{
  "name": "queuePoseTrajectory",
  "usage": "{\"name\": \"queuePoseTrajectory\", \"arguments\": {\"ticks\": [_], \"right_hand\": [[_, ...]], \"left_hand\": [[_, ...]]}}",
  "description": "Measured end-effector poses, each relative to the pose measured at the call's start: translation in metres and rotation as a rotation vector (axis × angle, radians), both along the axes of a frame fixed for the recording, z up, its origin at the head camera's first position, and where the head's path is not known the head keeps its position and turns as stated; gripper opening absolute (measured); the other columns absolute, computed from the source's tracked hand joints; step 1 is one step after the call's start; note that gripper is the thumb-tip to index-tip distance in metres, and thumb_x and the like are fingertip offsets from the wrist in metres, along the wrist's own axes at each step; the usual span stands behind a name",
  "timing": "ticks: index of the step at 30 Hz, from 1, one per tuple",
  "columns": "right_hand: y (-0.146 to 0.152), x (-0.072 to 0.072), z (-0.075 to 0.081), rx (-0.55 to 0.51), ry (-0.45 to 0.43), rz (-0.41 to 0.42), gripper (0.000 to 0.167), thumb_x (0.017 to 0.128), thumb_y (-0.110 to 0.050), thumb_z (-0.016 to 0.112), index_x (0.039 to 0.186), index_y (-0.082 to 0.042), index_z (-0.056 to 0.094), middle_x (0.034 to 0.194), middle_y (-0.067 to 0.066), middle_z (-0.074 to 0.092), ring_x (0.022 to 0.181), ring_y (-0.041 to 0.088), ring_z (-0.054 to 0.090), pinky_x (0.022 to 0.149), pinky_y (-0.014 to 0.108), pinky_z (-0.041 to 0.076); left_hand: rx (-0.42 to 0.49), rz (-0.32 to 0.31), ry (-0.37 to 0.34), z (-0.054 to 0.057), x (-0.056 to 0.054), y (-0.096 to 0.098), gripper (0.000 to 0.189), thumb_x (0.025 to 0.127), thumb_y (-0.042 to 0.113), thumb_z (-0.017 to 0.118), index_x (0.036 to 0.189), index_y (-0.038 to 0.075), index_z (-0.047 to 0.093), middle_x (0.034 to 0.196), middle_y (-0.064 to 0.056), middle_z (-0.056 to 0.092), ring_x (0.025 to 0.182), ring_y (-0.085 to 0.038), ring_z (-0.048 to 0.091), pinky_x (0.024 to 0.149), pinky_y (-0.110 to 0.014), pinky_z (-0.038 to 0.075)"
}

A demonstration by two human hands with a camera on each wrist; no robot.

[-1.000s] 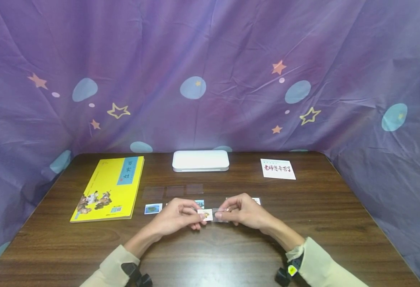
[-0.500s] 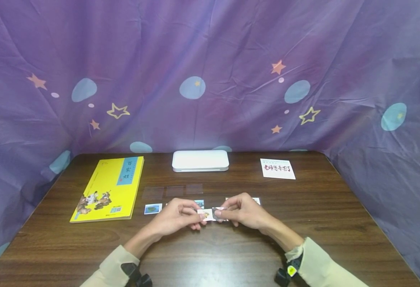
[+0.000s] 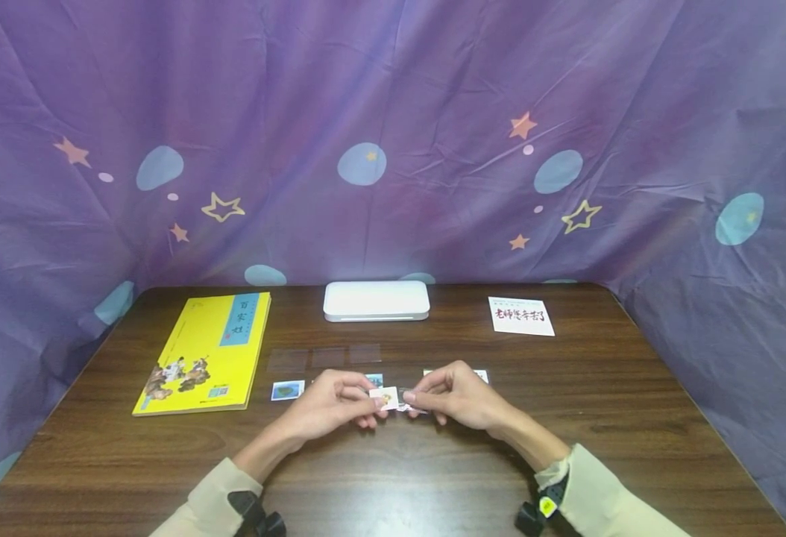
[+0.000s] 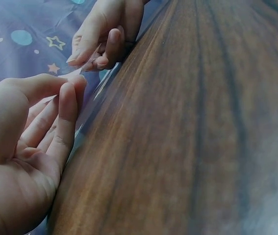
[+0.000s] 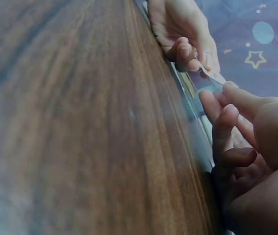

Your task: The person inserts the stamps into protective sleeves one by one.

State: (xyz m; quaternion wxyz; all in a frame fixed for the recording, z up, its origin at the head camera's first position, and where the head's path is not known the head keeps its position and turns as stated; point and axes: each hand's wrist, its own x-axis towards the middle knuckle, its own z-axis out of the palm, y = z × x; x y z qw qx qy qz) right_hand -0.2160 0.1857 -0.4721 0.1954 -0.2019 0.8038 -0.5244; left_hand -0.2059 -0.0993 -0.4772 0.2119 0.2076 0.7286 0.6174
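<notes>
Above the near middle of the table my left hand (image 3: 329, 406) pinches a small white picture card (image 3: 385, 398) between thumb and forefinger. Facing it, my right hand (image 3: 463, 399) pinches a small clear plastic sleeve (image 3: 403, 403), whose left end meets the card's right edge. Whether the card's edge is inside the sleeve I cannot tell. In the right wrist view the card (image 5: 213, 75) spans the gap between both hands' fingertips. Behind the left hand lie a blue picture card (image 3: 288, 390) and part of another blue card (image 3: 375, 381).
Several clear sleeves (image 3: 328, 357) lie in a row behind the cards. A yellow book (image 3: 198, 358) is at left, a white case (image 3: 376, 300) at the back. Farther right sits a white card with red writing (image 3: 520, 316). Another printed piece (image 3: 481, 376) is partly hidden by the right hand.
The white card has tilted and risen slightly at its right end. My right fingertips have shifted a little on the sleeve; both arms stay in place.
</notes>
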Motion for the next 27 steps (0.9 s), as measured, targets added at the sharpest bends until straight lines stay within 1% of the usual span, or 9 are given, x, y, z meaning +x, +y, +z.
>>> {"name": "queuePoseTrajectory", "arguments": {"ticks": [3,8,14,19,24,27], "right_hand": [[0.0000,0.0001,0.0009,-0.001,-0.006,0.009,0.021,0.099,-0.036,0.079,0.101,-0.015,0.083,0.093,0.006,0.085,0.056,0.007,0.058,0.051,0.018,0.047],[0.0005,0.0001,0.0014,0.003,-0.006,0.022,0.021,0.100,-0.036,0.079,0.101,-0.015,0.084,0.094,0.005,0.085,0.056,0.007,0.057,0.051,0.018,0.048],[0.0013,-0.0003,0.0002,0.005,-0.009,0.033,0.021,0.100,-0.036,0.079,0.101,-0.016,0.083,0.095,0.005,0.085,0.057,0.007,0.058,0.052,0.018,0.049],[0.0012,-0.0003,-0.0003,0.007,-0.009,0.035,0.021,0.100,-0.036,0.079,0.100,-0.015,0.083,0.094,0.005,0.085,0.057,0.007,0.058,0.052,0.019,0.050],[0.0013,-0.0002,-0.0001,0.010,-0.010,0.031,0.022,0.100,-0.036,0.079,0.101,-0.015,0.083,0.094,0.005,0.085,0.057,0.007,0.057,0.052,0.019,0.049],[0.0014,-0.0001,-0.0001,0.010,-0.010,0.028,0.022,0.100,-0.036,0.079,0.101,-0.015,0.083,0.094,0.005,0.085,0.057,0.007,0.058,0.052,0.019,0.049]], "left_hand": [[0.009,0.017,-0.001,-0.0006,-0.0004,0.0004,0.028,0.101,0.017,0.077,0.120,-0.002,0.072,0.106,-0.019,0.083,0.082,-0.018,0.078,0.080,-0.031,0.068],[0.020,0.044,-0.030,-0.0006,-0.0008,0.0006,0.028,0.100,0.018,0.078,0.120,-0.001,0.072,0.108,-0.017,0.083,0.083,-0.018,0.079,0.080,-0.032,0.068],[0.044,0.062,-0.044,-0.0004,-0.0012,-0.0002,0.025,0.101,0.019,0.077,0.118,0.001,0.072,0.110,-0.016,0.083,0.083,-0.018,0.079,0.081,-0.034,0.068],[0.064,0.061,-0.056,-0.0002,-0.0012,0.0001,0.026,0.101,0.019,0.077,0.119,0.000,0.071,0.112,-0.018,0.083,0.083,-0.019,0.079,0.081,-0.035,0.068],[0.076,0.053,-0.077,-0.0007,-0.0011,0.0013,0.027,0.101,0.019,0.078,0.119,0.001,0.071,0.110,-0.019,0.083,0.089,-0.024,0.082,0.082,-0.037,0.069],[0.082,0.049,-0.073,-0.0011,-0.0013,0.0019,0.027,0.101,0.018,0.078,0.120,0.000,0.070,0.109,-0.021,0.083,0.092,-0.027,0.083,0.083,-0.038,0.069]]}}
